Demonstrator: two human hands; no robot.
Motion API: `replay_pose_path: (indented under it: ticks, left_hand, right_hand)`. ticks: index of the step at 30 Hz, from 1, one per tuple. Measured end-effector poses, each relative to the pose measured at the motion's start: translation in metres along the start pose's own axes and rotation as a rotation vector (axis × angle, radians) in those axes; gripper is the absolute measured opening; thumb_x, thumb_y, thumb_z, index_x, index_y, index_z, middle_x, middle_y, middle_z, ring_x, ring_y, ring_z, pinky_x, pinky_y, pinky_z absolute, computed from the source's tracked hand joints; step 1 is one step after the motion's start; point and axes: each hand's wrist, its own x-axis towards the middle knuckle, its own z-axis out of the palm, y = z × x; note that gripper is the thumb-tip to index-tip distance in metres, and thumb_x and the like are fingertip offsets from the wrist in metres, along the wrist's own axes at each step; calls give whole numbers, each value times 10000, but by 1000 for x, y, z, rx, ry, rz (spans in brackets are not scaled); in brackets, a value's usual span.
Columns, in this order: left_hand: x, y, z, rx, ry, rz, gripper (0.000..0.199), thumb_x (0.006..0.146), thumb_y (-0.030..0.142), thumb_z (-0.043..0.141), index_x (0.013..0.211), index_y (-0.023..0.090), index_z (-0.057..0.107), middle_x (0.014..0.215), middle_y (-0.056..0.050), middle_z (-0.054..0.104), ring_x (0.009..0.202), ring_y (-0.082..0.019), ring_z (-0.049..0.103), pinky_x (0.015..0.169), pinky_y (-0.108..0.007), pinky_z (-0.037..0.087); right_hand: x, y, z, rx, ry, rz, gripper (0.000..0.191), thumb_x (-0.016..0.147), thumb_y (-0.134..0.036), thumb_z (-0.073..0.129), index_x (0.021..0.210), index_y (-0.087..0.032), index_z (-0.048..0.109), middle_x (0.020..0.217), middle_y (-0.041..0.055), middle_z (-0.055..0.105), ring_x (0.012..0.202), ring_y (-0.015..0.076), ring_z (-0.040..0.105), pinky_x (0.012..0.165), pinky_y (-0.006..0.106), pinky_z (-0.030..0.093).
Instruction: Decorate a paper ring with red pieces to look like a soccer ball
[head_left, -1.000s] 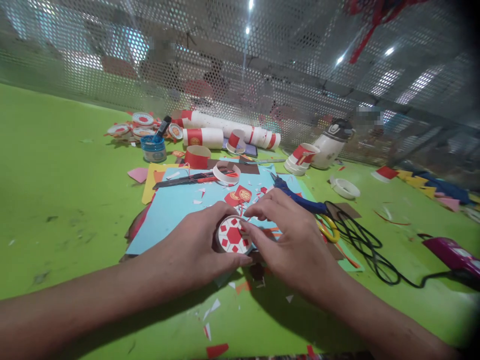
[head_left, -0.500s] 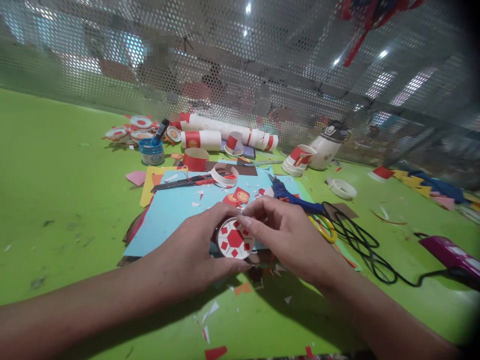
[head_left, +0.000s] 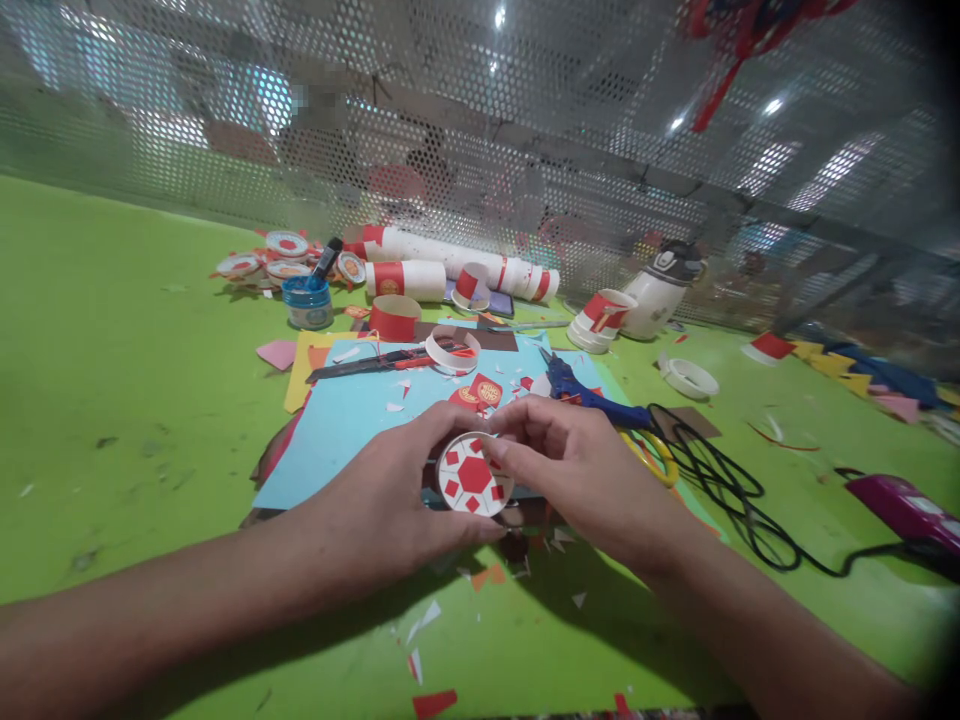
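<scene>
A round white disc with red paper pieces point(head_left: 474, 476) faces the camera at the centre, above the near edge of the light-blue paper point(head_left: 337, 430). Its left side and bottom are gripped by my left hand point(head_left: 405, 490), fingers behind and thumb underneath. My right hand point(head_left: 574, 465) pinches at the disc's upper right rim with thumb and fingertips, covering part of the face. Just beyond the hands lie red pieces with gold print point(head_left: 486, 390). A blue-handled tool point(head_left: 592, 398) rests to the right of them.
White paper rings point(head_left: 451, 350), a blue jar point(head_left: 307, 303), red-and-white rolls point(head_left: 409, 280), a cup point(head_left: 600, 318) and a thermos point(head_left: 660, 292) stand farther back. At right are yellow-handled scissors point(head_left: 656, 460), a black cord point(head_left: 750, 520) and a magenta device point(head_left: 904, 510). Paper scraps litter the near table.
The view has shifted slightly, moving everything a little to the right. The disc has tilted a bit, and both hands keep nearly the same hold on it.
</scene>
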Motion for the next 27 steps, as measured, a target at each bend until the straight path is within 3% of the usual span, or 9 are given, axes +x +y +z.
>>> replay_pose_path:
  ticks: [14,23,27]
  left_hand:
    - [-2,0,0,69,8,-9,497,687,263,765,1140,236,565,1108,-35,676,1000,-245,625,858,-390,490]
    - [0,1,-1,3,-7,-3,481,690,282,767,1123,221,566,1101,-35,684,1016,-251,627,868,-385,494]
    - [-1,3,-1,22,10,-3,508,693,324,773,1144,213,568,1138,-46,675,1077,-265,606,928,-409,469]
  right_hand:
    - [-1,-1,2,62,-1,27,135,850,-271,591,921,-162,628,747,22,633,676,158,609,534,278,522]
    - [-2,-1,-4,221,-102,120,178,851,-356,626,865,-184,671,799,21,636,627,118,549,529,268,526]
    - [-1,3,-1,176,-63,90,195,830,-333,654,953,-181,668,828,41,669,706,161,608,570,289,532]
